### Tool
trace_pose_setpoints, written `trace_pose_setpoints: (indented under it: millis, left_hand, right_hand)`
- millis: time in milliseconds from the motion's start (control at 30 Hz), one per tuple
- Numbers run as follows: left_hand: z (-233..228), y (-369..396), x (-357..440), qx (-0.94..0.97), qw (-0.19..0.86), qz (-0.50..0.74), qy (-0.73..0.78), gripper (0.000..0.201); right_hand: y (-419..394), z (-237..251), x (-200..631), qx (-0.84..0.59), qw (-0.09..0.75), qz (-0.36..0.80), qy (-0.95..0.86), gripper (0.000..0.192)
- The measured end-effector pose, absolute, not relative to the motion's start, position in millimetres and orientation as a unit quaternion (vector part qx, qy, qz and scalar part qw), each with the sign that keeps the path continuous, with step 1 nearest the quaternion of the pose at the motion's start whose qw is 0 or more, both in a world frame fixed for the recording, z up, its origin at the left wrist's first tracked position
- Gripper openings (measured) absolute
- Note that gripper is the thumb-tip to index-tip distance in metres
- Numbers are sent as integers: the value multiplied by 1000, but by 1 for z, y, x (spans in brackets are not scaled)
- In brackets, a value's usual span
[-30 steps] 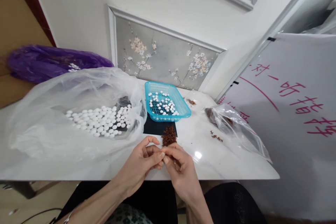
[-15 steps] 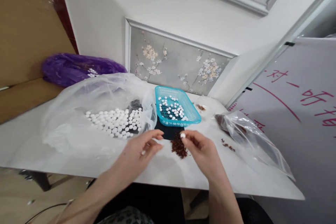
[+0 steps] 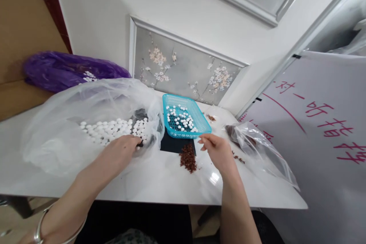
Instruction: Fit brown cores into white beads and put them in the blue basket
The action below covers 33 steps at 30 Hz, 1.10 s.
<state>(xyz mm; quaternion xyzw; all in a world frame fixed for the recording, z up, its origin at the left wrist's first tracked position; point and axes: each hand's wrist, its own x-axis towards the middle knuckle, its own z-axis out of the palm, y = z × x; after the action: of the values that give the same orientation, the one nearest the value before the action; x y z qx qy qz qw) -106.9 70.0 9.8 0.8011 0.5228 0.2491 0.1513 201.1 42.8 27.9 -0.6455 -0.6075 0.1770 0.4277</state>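
My left hand point(image 3: 124, 152) reaches into the mouth of a clear plastic bag point(image 3: 54, 133), its fingertips together among many small white balls point(image 3: 114, 127). Whether a ball is pinched there, I cannot make out. My right hand point(image 3: 215, 148) is closed in a pinch just off the near right corner of a blue plastic basket point(image 3: 204, 124). A bit of white, seemingly a small ball point(image 3: 199, 140), shows at its fingertips. More white balls point(image 3: 183, 120) lie in the basket. A heap of reddish-brown small pieces point(image 3: 188, 159) rests on the table between my hands.
Under the basket is a dark flat sheet point(image 3: 174, 145). On the right lie a clear bag with brown contents point(image 3: 257, 145) and scattered brown bits point(image 3: 238, 158). A purple bag point(image 3: 63, 70) sits at the back left. A whiteboard point(image 3: 328, 152) stands along the right side.
My left hand has moved left, from beside the brown heap onto the white balls in the bag. My right hand has shifted from the heap toward the basket's near corner. The view has shifted slightly.
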Motion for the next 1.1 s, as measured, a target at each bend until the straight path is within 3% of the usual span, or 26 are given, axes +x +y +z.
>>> trace_pose_setpoints:
  millis: [167,333,533,767,933,1100]
  left_hand:
    - [21,69,-103,820,94,172,537,26]
    - [44,61,-92,796,92,270,534,22]
    - [58,33,-66,736,314,407,440,13]
    - [32,9,-26,598,609,373,363,14]
    - [11,10,-10,509,691,364,361,18]
    - [4,10,-10,498,704,353,363,19]
  right_hand:
    - [10,8,204,-656,384,200,-618,16]
    - [0,-8,202,-655,381,212,-617,16]
    - [0,-11,196,-648,398,212,-614,14]
    - [-8,-11,201,-631,443,256,-583,12]
    - [-17,-10,198,-588,488,321,-560,16]
    - [-24,-4,182,-510,561,407,-510,14]
